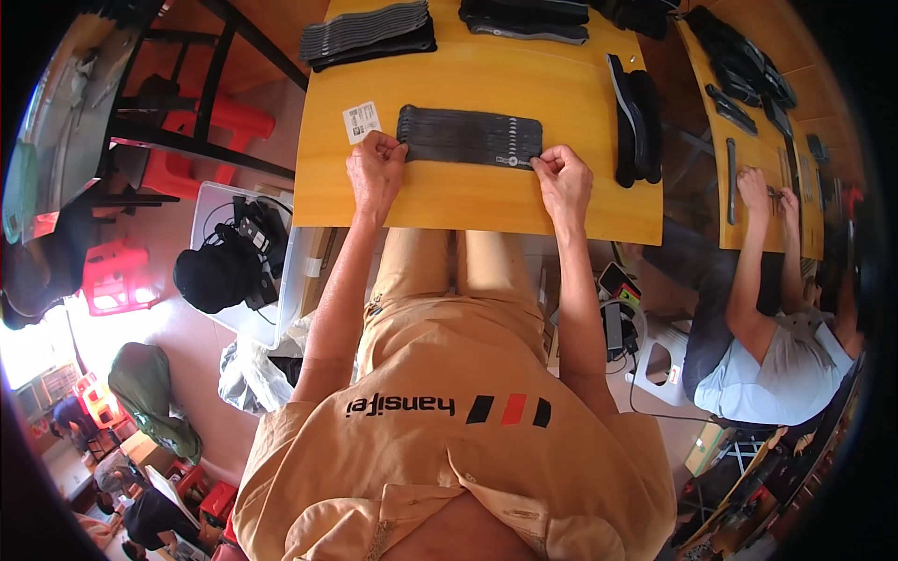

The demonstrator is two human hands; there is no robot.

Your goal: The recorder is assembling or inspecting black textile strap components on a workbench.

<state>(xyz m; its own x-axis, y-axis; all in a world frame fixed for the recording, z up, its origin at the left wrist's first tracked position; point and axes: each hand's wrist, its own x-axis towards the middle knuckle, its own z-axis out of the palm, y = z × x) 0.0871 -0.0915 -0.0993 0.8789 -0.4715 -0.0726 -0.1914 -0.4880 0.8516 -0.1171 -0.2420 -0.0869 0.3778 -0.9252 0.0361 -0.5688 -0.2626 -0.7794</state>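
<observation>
Yellow table, both hands pinching sock stack ends

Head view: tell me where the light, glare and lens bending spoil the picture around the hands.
Head view: the left hand and right hand at the ends of the dark sock stack are sharp and evenly lit; the yellow table edges bow outward from the fisheye; the floor at the lower left is washed out by glare; the corners are black.

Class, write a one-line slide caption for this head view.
Both hands, left hand and right hand, grip a fanned row of dark socks.
</observation>
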